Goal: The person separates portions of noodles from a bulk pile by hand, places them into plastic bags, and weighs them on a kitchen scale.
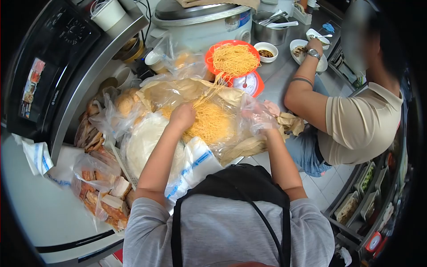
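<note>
My left hand (182,116) is closed on a bunch of thin yellow noodles (208,122) at the edge of a large pile. The pile lies in a clear plastic bag lined with brown paper (153,91). Strands trail from there up to a heap of noodles (235,59) on the orange tray of a kitchen scale (245,84). At the right side of the pile, my right hand (268,126) grips a clear plastic bag (254,113), which partly hides its fingers.
Left of the pile sit a bag of round white wrappers (149,138) and bagged roasted meat (113,202). A large cooker (200,26), a steel pot (270,33) and a bowl of dark sauce (266,52) stand behind. On the right, a co-worker (356,124) reaches over a white dish (297,49).
</note>
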`<move>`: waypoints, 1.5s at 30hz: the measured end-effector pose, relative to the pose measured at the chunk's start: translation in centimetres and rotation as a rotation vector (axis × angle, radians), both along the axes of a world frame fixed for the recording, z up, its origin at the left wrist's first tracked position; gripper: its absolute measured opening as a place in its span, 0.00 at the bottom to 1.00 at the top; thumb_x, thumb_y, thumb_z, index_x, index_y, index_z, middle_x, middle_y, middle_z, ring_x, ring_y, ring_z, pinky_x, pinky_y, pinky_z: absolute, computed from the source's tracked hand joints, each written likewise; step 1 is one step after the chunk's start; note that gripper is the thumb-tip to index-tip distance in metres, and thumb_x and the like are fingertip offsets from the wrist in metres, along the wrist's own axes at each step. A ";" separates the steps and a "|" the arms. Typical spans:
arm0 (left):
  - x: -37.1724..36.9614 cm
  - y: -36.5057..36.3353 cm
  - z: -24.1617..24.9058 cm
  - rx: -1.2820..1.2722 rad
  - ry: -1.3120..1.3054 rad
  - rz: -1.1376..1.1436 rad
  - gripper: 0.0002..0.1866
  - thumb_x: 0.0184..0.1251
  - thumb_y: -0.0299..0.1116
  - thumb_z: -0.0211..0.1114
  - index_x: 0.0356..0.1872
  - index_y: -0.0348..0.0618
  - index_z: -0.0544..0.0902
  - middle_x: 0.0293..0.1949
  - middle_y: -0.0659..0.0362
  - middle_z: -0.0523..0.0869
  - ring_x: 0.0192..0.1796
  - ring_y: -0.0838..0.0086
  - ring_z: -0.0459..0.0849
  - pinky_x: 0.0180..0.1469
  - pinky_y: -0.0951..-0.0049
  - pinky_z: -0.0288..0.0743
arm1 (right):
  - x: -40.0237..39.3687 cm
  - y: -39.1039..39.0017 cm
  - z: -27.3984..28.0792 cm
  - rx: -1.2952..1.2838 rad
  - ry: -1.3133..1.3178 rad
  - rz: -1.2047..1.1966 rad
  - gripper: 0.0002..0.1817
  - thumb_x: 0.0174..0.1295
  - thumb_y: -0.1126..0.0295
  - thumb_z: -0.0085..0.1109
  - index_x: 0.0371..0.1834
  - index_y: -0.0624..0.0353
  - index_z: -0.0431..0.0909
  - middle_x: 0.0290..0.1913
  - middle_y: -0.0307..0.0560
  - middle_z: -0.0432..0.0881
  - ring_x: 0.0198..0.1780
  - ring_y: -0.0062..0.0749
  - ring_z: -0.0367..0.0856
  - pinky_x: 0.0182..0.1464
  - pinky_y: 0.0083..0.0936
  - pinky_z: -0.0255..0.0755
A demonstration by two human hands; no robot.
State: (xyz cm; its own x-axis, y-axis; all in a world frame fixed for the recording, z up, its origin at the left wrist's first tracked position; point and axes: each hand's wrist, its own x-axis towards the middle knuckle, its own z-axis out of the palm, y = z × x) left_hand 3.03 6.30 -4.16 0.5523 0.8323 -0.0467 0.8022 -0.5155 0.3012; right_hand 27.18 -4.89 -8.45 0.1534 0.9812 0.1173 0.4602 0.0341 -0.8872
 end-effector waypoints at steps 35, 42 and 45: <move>8.8 5.4 19.5 -0.528 -1.281 0.011 0.08 0.56 0.25 0.46 0.37 0.45 0.69 0.22 0.64 0.70 0.13 0.87 0.58 0.11 0.86 0.49 | -7.6 0.6 3.2 -0.061 -0.285 0.375 0.10 0.45 0.64 0.52 0.22 0.60 0.76 0.22 0.53 0.74 0.25 0.44 0.73 0.28 0.34 0.65; 15.9 7.8 18.6 -0.363 -1.128 -0.017 0.08 0.56 0.26 0.47 0.36 0.45 0.70 0.22 0.66 0.71 0.15 0.86 0.61 0.14 0.84 0.53 | -8.6 -0.4 2.0 -0.228 -0.384 0.188 0.12 0.47 0.63 0.49 0.21 0.61 0.75 0.22 0.55 0.75 0.27 0.47 0.75 0.32 0.38 0.68; 18.1 9.5 16.2 -0.298 -0.987 0.012 0.08 0.57 0.29 0.49 0.38 0.44 0.71 0.23 0.64 0.72 0.17 0.83 0.64 0.16 0.80 0.58 | -9.1 0.1 -1.6 -0.120 -0.419 0.212 0.13 0.50 0.62 0.47 0.25 0.61 0.75 0.26 0.55 0.76 0.30 0.46 0.75 0.34 0.37 0.68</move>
State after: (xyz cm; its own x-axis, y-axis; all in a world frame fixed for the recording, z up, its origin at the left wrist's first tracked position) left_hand 21.12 15.78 12.07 0.4482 0.8671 0.2175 0.1330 -0.3053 0.9429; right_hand 18.09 -4.79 -10.09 -0.0878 0.9961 0.0104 0.7729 0.0747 -0.6301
